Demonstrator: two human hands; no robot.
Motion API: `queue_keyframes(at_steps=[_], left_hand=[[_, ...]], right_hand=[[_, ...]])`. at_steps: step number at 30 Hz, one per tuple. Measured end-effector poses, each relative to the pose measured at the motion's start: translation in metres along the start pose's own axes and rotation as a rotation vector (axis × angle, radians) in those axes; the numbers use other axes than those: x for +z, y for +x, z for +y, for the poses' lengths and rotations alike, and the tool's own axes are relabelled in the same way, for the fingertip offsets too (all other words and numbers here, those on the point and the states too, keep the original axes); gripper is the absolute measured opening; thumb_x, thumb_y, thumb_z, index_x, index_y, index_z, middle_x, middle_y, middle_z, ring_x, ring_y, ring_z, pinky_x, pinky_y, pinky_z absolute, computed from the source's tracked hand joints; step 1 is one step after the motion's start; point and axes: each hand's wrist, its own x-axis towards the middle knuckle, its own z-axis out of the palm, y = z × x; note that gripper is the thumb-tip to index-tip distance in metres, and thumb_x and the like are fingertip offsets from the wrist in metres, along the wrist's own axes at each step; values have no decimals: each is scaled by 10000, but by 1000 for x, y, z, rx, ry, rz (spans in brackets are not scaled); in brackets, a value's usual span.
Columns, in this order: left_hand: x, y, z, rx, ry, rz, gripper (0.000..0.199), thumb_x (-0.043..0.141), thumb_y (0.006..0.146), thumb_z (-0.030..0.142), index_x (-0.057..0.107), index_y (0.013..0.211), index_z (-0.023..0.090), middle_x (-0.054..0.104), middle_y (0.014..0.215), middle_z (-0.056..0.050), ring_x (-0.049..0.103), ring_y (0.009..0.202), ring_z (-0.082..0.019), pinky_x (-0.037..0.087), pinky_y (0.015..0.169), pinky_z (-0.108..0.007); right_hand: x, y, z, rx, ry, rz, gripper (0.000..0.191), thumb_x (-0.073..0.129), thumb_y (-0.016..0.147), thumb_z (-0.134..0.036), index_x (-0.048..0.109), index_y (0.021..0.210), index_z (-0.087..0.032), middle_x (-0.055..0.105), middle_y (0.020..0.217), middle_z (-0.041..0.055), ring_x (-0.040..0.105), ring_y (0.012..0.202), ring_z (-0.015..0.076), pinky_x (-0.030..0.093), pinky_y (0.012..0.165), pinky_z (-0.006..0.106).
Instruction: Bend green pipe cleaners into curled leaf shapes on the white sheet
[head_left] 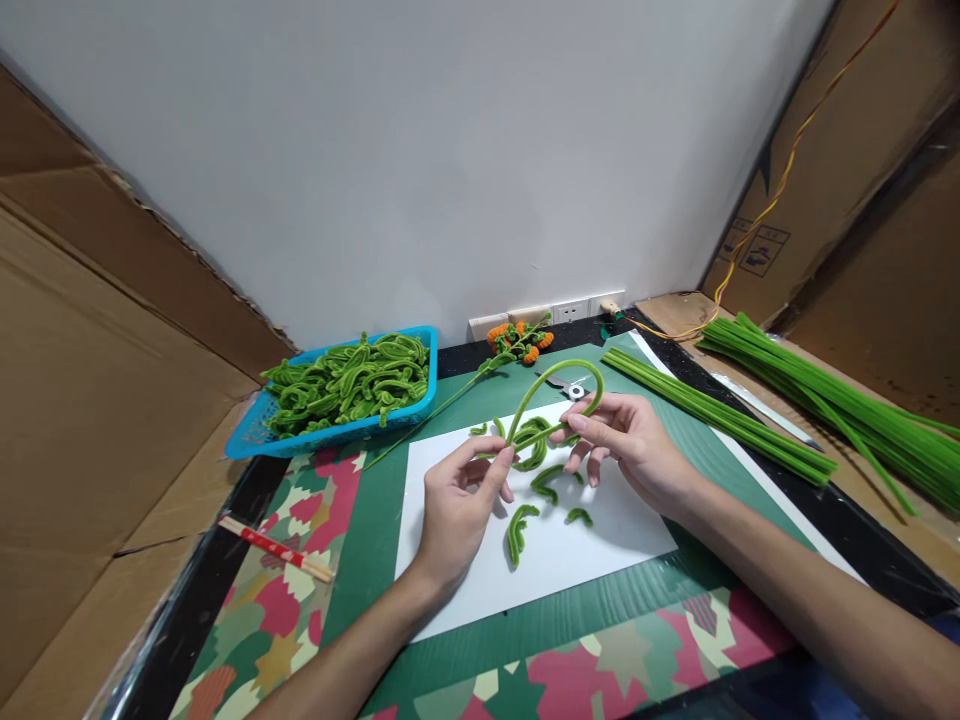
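A green pipe cleaner (598, 372) curves up in a loop between my hands. My left hand (463, 500) pinches it at one end with thumb and forefinger. Thumb and fingers of my right hand (626, 440) are closed on it at the other side, near the top of the loop. Beneath them, on a white sheet of paper (450, 570), lie several short bent pipe cleaner pieces (516, 535). Some of these are partly hidden behind my hands. Pliers (574, 391) rest just past the loop.
A blue basket (433, 375) of bent green pieces stands at left. An orange-flowered stem (480, 372) lies beside it. Straight pipe cleaners (720, 415) and a larger bundle (840, 400) lie at right. Wrapped chopsticks (277, 548) are at left. Cardboard (75, 300) and a wall enclose the table.
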Motion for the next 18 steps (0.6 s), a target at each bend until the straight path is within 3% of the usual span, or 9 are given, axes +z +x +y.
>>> queue_keyframes(at_steps=[6,18], left_hand=[[0,2,3,-26,-44,-8,242,812,935,383,810,982,145,681,568,11,591,432,-100,466,428,-189],[0,6,8,-150,-117,-30,367,890,835,429,828,954,87,740,575,-56,570,356,-112,433,348,-196]], right_hand=[[1,-1,-3,-3,34,16,340,930,805,-466,765,916,-190,828,897,73,734,585,160,543,423,209],[-2,1,0,-36,10,3,289,901,853,-431,775,939,-186,819,912,72,730,589,156,550,422,208]])
